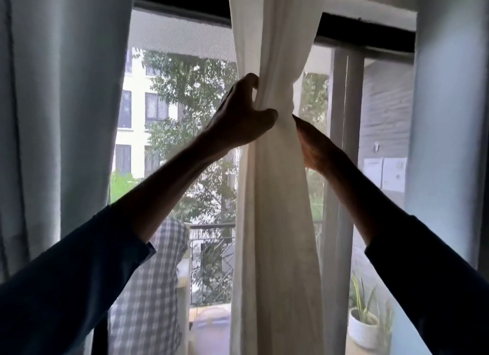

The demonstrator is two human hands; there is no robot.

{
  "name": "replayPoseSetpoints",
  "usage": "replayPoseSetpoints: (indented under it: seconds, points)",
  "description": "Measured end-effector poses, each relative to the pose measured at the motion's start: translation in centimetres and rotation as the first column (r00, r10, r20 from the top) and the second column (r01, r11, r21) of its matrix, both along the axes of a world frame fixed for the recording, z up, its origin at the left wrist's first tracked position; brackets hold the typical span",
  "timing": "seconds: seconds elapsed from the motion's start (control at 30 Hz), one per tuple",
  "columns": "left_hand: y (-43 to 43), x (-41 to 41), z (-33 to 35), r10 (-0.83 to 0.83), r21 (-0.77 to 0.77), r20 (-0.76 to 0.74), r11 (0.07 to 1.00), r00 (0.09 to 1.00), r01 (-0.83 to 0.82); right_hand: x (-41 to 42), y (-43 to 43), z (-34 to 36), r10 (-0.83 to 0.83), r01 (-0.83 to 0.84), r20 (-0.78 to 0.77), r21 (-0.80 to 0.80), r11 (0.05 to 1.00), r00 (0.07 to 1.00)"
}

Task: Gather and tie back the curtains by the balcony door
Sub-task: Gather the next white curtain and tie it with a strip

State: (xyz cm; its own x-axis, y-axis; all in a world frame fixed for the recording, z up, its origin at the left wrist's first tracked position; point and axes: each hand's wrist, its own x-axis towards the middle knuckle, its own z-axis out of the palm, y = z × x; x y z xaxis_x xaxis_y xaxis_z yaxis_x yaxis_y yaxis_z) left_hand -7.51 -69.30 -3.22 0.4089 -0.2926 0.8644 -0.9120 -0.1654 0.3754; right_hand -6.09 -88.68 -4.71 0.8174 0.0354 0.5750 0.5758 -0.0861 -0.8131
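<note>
White curtain [275, 196] is hanging mid-doorway, bunched into a narrow waist. Left grip [243, 121] is clamping that waist from the left, fingers curling into the folds. Right grip [315, 148] is touching the white curtain's right edge just below; its fingers are hiding behind cloth, can't tell if closed. Grey curtain [60, 116] is hanging far left.

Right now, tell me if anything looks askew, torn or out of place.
Nothing stands out. The white curtain hangs bunched and intact, cinched at the middle by the left hand and right hand; no tie-back shows on it yet.
</note>
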Motion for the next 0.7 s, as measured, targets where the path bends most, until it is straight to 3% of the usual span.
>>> replayPoseSetpoints:
  seconds: [0.23, 0.4, 0.57, 0.7]
  points:
    - [0.3, 0.5, -3.3, -0.004, 0.003, -0.079, 1.0, 0.997, 0.005, 0.6, 0.2, -3.6, 0.055, -0.052, -0.042, 0.062, 0.997, 0.998]
    - [0.0, 0.4, -7.7, 0.255, 0.031, 0.029, 0.966, 0.966, -0.256, -0.2, -0.4, -7.4, 0.003, -0.001, -0.047, 0.05, 0.999, 0.999]
    - [-1.5, 0.5, -14.5, 0.29, 0.065, 0.061, 0.954, 0.955, -0.294, -2.1, -0.5, -12.4, -0.333, 0.336, -0.063, 0.031, 0.941, 0.941]
    - [-2.4, -0.4, -19.7, 0.295, 0.067, 0.072, 0.952, 0.953, -0.299, -4.6, 0.4, -17.4, -0.496, 0.495, -0.01, -0.054, 0.867, 0.868]
